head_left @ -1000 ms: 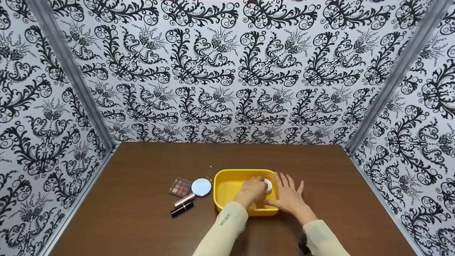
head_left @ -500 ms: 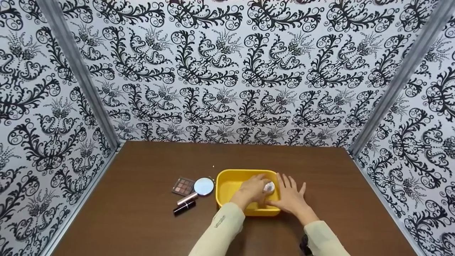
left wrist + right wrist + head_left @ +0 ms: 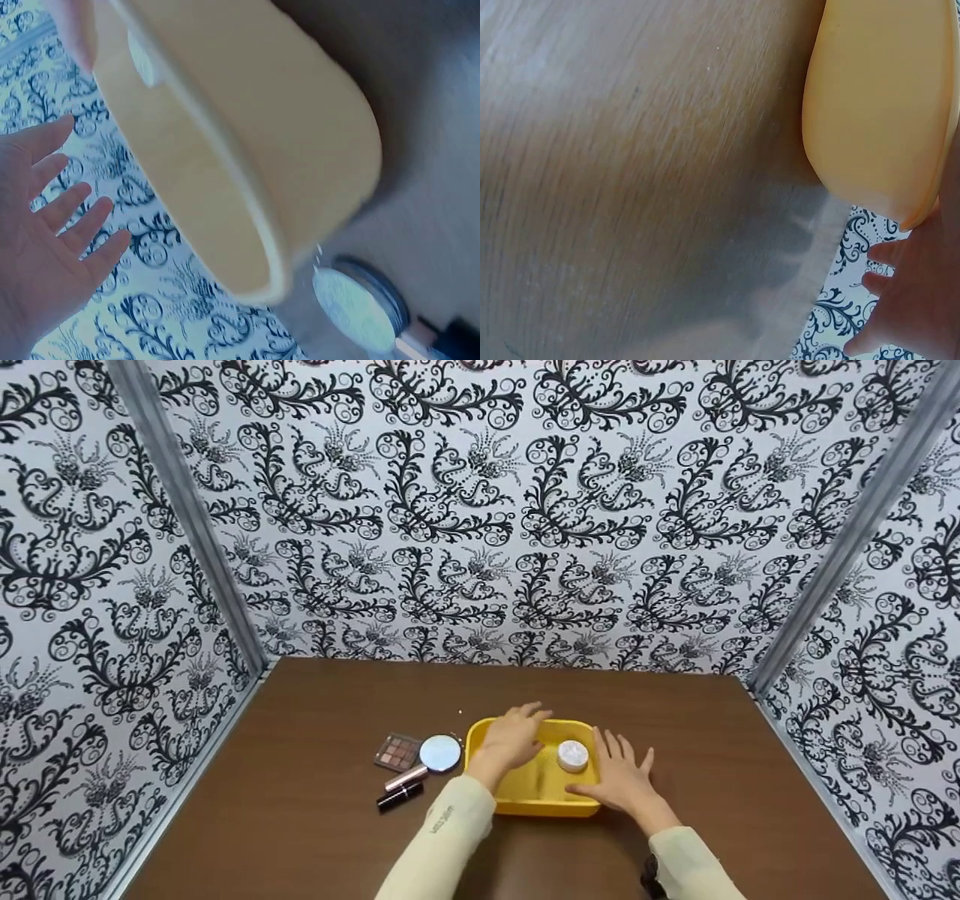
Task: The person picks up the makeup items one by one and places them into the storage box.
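Observation:
A yellow plastic tub [image 3: 525,808] stands on the brown table, and a small round white container [image 3: 572,755] sits inside it toward the right end. Above the tub's left part, my left hand [image 3: 510,739] hovers with fingers spread and holds nothing; the left wrist view shows its open palm [image 3: 52,240] apart from the rim. At the tub's right end is my right hand [image 3: 622,780], fingers extended along the outer side and thumb over the front right corner. In the right wrist view, that hand [image 3: 919,292] is partly cut off beside the tub's wall [image 3: 877,105].
Left of the tub lie an eyeshadow palette [image 3: 397,752], a round mirror-like disc [image 3: 440,754], a pink tube [image 3: 406,778] and a black tube [image 3: 400,797]. Patterned black-and-white walls [image 3: 480,510] enclose the table [image 3: 345,690] at the back and sides.
My left hand has let go of the round white container and moved up and left, its fingers spreading. The right hand stays at the tub's right end. The head view has shifted slightly.

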`<action>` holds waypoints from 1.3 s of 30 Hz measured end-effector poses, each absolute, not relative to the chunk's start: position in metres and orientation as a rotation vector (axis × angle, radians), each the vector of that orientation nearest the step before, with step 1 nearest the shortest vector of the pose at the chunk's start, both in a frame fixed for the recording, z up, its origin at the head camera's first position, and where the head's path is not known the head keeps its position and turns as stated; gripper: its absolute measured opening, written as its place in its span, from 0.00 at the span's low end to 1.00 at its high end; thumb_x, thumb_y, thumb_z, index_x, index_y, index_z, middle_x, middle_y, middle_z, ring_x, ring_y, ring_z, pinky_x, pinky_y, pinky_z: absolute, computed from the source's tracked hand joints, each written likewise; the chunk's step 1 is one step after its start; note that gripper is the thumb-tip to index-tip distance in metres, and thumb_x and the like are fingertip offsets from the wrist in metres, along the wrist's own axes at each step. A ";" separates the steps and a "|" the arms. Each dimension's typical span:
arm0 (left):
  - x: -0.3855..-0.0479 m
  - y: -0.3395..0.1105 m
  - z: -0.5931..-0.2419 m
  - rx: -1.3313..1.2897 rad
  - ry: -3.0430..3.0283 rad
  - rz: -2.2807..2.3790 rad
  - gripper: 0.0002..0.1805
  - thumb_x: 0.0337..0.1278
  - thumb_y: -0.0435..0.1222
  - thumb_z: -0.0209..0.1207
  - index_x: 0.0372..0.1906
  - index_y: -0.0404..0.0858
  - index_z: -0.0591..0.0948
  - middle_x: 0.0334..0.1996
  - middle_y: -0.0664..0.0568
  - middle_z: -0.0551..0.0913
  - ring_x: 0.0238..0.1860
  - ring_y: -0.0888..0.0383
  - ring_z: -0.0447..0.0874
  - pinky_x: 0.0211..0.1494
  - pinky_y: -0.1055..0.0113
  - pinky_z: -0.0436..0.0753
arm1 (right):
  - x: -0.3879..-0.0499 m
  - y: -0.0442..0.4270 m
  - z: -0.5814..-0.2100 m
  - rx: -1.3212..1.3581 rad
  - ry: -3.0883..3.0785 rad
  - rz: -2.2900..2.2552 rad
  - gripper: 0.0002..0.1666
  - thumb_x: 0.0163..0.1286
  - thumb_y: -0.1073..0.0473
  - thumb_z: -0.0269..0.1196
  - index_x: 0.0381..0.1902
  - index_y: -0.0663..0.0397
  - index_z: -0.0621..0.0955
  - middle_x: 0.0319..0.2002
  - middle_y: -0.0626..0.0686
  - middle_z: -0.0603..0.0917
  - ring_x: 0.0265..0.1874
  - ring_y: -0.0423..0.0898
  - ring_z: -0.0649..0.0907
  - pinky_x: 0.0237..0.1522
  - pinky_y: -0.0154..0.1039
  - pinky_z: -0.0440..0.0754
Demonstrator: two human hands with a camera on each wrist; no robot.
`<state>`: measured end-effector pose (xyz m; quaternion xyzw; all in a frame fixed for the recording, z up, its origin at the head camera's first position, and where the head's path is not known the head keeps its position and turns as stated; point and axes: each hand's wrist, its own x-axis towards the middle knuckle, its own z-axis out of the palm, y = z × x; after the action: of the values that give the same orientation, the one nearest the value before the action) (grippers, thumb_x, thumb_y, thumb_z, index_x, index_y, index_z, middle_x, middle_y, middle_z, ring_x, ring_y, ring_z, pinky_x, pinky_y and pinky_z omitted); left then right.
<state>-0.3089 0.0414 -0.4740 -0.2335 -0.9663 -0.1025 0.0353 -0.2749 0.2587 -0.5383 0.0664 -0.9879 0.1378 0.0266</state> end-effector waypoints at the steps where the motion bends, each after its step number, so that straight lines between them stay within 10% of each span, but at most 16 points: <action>1: -0.310 0.037 -0.473 -0.706 -2.955 -0.313 0.32 0.62 0.43 0.63 0.71 0.51 0.71 0.74 0.53 0.67 0.70 0.49 0.71 0.67 0.52 0.78 | -0.275 0.259 -0.538 0.204 -3.051 0.425 0.72 0.49 0.25 0.70 0.78 0.59 0.54 0.76 0.68 0.59 0.74 0.70 0.58 0.66 0.83 0.39; 39: -0.318 -0.083 -0.503 -0.295 -2.894 -0.497 0.27 0.62 0.43 0.64 0.65 0.41 0.76 0.66 0.43 0.76 0.64 0.42 0.77 0.63 0.48 0.80 | -0.275 0.259 -0.539 0.228 -3.030 0.467 0.71 0.49 0.27 0.71 0.78 0.60 0.55 0.74 0.68 0.61 0.73 0.71 0.59 0.64 0.83 0.37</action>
<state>-0.3183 -0.0825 -0.5033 -0.0993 -0.9762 -0.1677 0.0951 -0.2751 0.2590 -0.5385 0.0743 -0.9850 0.1520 0.0338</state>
